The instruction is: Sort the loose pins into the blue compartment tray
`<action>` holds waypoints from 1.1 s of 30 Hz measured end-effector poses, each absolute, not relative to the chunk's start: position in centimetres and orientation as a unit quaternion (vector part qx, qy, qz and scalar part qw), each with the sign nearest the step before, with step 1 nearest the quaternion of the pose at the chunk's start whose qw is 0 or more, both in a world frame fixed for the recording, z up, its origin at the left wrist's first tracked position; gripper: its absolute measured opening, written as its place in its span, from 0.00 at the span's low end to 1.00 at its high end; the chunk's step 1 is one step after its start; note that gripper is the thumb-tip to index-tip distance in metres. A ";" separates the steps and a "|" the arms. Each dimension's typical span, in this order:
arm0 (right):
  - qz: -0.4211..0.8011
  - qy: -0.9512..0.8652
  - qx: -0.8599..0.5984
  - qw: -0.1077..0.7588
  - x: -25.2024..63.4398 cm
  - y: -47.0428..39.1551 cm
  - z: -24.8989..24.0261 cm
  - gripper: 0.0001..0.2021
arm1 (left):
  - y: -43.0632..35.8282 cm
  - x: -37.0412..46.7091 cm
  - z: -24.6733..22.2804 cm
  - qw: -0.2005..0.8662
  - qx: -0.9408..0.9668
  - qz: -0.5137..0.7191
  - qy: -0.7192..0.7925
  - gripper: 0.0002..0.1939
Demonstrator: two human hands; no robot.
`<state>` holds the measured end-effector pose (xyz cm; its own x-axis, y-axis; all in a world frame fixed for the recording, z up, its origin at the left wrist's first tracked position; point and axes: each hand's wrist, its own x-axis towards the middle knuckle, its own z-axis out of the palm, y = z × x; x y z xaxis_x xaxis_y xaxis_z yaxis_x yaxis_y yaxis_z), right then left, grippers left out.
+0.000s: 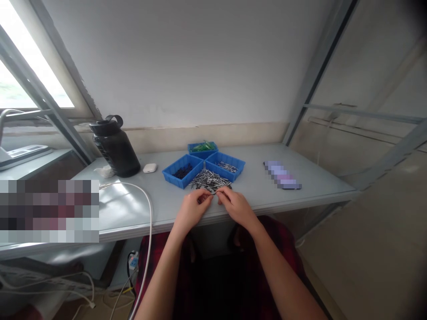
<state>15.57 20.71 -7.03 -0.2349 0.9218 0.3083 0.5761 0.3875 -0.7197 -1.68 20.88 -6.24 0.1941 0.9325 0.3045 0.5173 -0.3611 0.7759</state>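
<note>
My left hand and my right hand meet over the table's front edge, fingertips pinched close together. A small dark piece seems to lie between them, too small to name. Just beyond the fingers spreads a pile of thin silver metal pins or screws, with dark bits along its near side. Behind the pile on the left, a blue bin holds small dark pieces. The blue bin on the right contains silver pins like those in the pile. Green pieces fill a third blue bin at the back.
A black water bottle and a white earbud case stand on the left of the grey table. A phone lies at the right. One white cable hangs over the front edge. A wall rises behind.
</note>
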 end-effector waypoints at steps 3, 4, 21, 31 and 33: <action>0.238 -0.751 -0.496 0.366 15.6 20.8 -7.1 0.12 | 20.9 -1.6 -6.4 0.268 0.720 0.398 0.501 0.09; 0.238 -0.750 -0.497 0.366 15.6 20.8 -7.1 0.12 | 20.9 -1.6 -6.4 0.268 0.715 0.403 0.505 0.09; 0.230 -0.763 -0.475 0.373 15.8 20.7 -7.4 0.10 | 20.8 -1.5 -6.4 0.241 0.754 0.347 0.503 0.12; 0.220 -0.758 -0.488 0.372 15.7 20.6 -7.4 0.14 | 20.6 -1.3 -6.9 0.168 0.730 0.391 0.534 0.10; 0.219 -0.755 -0.495 0.370 15.6 20.6 -7.4 0.15 | 20.9 -1.2 -6.7 0.084 0.706 0.412 0.570 0.10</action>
